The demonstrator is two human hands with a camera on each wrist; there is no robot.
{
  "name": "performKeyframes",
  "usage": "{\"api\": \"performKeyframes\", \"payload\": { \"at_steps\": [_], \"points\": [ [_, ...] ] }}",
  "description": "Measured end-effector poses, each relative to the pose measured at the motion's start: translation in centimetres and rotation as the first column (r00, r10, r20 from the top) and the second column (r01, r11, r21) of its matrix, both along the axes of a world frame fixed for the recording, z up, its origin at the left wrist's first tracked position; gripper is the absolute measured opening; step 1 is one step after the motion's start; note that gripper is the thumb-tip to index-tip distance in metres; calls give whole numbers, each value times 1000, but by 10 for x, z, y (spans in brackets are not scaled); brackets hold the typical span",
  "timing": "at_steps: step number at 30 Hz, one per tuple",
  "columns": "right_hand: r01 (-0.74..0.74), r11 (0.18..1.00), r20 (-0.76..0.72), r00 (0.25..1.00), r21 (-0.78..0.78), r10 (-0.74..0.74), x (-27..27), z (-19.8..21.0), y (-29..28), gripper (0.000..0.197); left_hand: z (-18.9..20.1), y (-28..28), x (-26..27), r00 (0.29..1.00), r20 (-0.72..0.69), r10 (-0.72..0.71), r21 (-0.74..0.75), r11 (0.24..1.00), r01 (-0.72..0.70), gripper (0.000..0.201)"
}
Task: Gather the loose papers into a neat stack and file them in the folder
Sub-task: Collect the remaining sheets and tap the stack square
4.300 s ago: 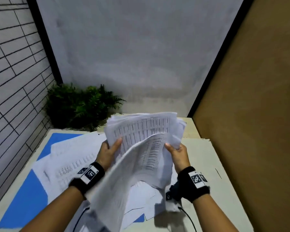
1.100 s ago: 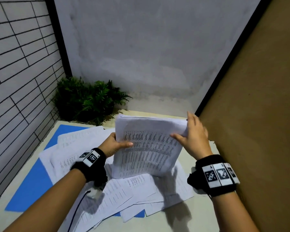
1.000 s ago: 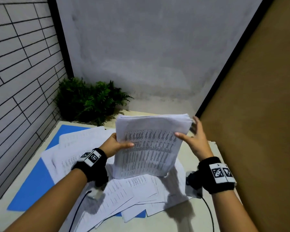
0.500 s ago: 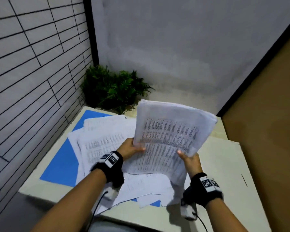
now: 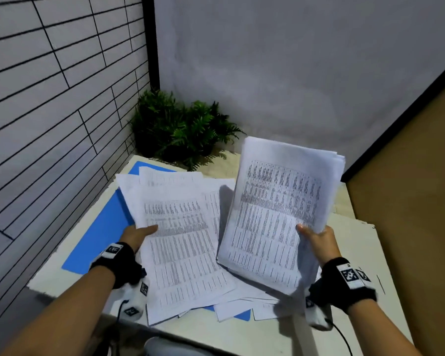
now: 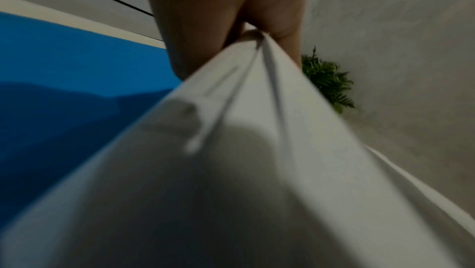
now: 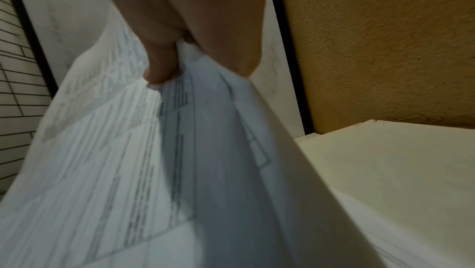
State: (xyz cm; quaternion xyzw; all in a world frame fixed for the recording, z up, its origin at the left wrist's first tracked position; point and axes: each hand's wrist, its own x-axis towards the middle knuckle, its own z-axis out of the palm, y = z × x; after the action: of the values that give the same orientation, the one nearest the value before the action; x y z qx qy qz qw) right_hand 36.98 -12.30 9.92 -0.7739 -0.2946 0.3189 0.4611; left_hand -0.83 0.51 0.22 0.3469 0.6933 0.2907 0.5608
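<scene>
The blue folder (image 5: 98, 235) lies open under the loose papers (image 5: 180, 242). The left hand (image 5: 136, 236) pinches what seems several of them. Right of the folder, the right hand (image 5: 319, 241) grips the gathered stack (image 5: 275, 214), lifted.

Both forearms reached forward from the near edge, each wrist in a black band. The left hand (image 5: 136, 236) lay low, thumb on top, pinching — the right hand (image 5: 319, 242) was raised higher at the right, thumb and fingers clamped.
</scene>
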Motion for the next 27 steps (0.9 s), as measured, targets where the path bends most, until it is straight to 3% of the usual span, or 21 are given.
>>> {"api": "performKeyframes", "payload": {
  "at_steps": [2,3,7,10,12,15,19,23,27],
  "points": [
    [0,1000,9,1000,-28,0,1,-3,1,26,6,3,3,998,58,-8,-28,1000,10,59],
    [3,999,12,1000,-38,-3,1,-4,2,25,7,5,7,998,21,-53,-51,997,54,61],
    [14,997,38,999,-69,-12,4,-12,5,22,8,5,16,888,-340,-309,-100,951,292,48],
    [34,996,80,996,-78,-27,9,-16,6,12,22,13,13,877,-402,-262,22,955,296,37],
    [55,994,126,991,-95,-43,12,-21,4,17,34,14,9,870,-424,-253,31,956,293,39],
    [61,986,203,979,-157,-28,11,-28,-3,22,49,8,3,842,-475,-254,60,946,319,26],
    [63,979,242,970,-196,-14,9,-30,-8,24,87,6,0,886,-418,-201,240,916,322,15],
    [94,991,215,974,-97,-71,2,-11,-2,19,116,5,3,984,-80,-160,392,903,179,21],
    [81,995,220,973,-65,-65,-4,4,6,20,123,-4,11,960,-130,-247,365,888,278,20]
  ]
}}
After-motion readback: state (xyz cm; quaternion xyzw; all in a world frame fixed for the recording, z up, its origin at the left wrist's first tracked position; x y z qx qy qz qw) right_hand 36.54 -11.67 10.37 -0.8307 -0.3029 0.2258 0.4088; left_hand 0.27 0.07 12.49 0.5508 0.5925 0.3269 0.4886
